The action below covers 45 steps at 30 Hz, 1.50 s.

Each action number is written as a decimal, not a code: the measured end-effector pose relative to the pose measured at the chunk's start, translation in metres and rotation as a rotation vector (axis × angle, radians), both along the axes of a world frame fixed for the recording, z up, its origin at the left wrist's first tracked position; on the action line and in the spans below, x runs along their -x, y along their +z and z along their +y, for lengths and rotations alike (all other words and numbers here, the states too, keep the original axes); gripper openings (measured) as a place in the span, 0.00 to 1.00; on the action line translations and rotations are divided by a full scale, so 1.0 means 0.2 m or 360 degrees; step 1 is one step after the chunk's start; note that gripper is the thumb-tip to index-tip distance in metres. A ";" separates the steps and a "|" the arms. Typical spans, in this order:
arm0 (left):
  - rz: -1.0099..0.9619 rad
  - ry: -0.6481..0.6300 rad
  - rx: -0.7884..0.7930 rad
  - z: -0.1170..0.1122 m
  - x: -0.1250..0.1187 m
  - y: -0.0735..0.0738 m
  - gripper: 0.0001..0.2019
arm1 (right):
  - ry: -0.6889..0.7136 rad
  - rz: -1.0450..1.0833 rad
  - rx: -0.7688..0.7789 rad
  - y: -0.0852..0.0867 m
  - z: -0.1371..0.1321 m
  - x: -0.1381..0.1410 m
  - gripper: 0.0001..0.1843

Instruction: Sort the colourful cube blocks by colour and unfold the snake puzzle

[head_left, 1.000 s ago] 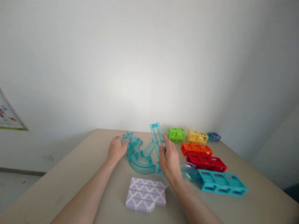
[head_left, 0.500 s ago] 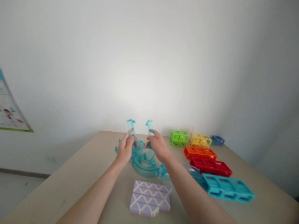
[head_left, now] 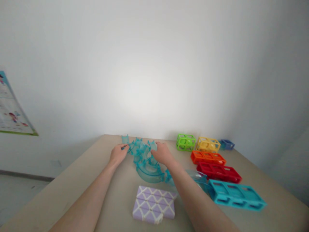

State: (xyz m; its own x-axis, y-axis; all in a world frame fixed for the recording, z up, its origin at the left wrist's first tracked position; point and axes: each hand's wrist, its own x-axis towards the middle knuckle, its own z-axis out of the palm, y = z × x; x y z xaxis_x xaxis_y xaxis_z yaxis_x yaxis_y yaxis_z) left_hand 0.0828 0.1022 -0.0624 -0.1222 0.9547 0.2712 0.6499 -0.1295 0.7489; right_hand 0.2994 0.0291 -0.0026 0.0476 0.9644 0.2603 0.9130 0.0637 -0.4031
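Both hands, raised half a second ago, have been lowered beside the translucent teal track pieces [head_left: 150,176] on the desk [head_left: 79,170]. The left piece [head_left: 125,139] appears pinched by the left hand [head_left: 119,153]; the right piece [head_left: 152,145] is met by the right hand [head_left: 162,153], whose grip cannot be told. Seemingly, pieces are being placed. On the wall poster [head_left: 14,106], no writing can be read.

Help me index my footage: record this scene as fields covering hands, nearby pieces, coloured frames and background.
Left hand: at the leftmost translucent piece; grip unclear
Right hand: at another translucent piece; grip unclear
Between hands: blue translucent cluster
Front: purple slab with white lattice
Right side: teal frame, red frame, orange frame, yellow frame, green frame
Surface: beige table
Background: pale wall, poster at left
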 end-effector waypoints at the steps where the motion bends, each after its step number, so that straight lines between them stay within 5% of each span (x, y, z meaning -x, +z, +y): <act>1: 0.0019 -0.0071 -0.0022 -0.01 -0.01 0.00 0.13 | 0.0034 -0.0014 0.0021 0.02 -0.02 0.00 0.16; 6: 0.0091 -0.0239 -0.0098 -0.01 -0.04 -0.03 0.14 | 0.0393 -0.0087 0.0263 0.13 -0.15 0.01 0.16; 10: 0.0094 -0.0287 -0.0147 -0.01 -0.05 -0.04 0.14 | 0.0569 -0.0046 0.0479 0.12 -0.20 0.07 0.17; 13: 0.0087 -0.0316 -0.0189 -0.01 -0.06 -0.05 0.14 | 0.0556 0.0141 0.0458 0.09 -0.18 0.08 0.20; 18: 0.0081 -0.0310 -0.0262 -0.01 -0.07 -0.05 0.14 | 0.0454 0.0611 0.0367 0.13 -0.08 0.02 0.11; 23: 0.0016 -0.0221 -0.0590 -0.10 -0.11 0.05 0.17 | 0.0221 0.1157 0.0204 0.13 -0.02 -0.01 0.15; 27: -0.0224 -0.0767 -0.0641 -0.25 -0.22 0.12 0.25 | 0.0229 0.1408 0.0177 0.09 -0.01 0.03 0.15; 29: -0.0235 -0.0809 -0.0639 -0.30 -0.29 0.11 0.29 | 0.0246 0.1463 0.0191 0.08 -0.02 0.06 0.14; 34: -0.0246 -0.0769 -0.0569 -0.30 -0.32 0.09 0.17 | 0.0237 0.1436 0.0345 0.10 -0.02 0.04 0.15; 40: -0.0117 -0.0214 -0.0682 -0.17 -0.21 0.06 0.20 | -0.0183 0.0987 0.0374 0.10 0.04 -0.16 0.15; 45: 0.0276 -0.0244 -0.0620 -0.12 -0.22 -0.01 0.24 | -0.0248 0.0547 0.0348 0.05 0.05 -0.25 0.18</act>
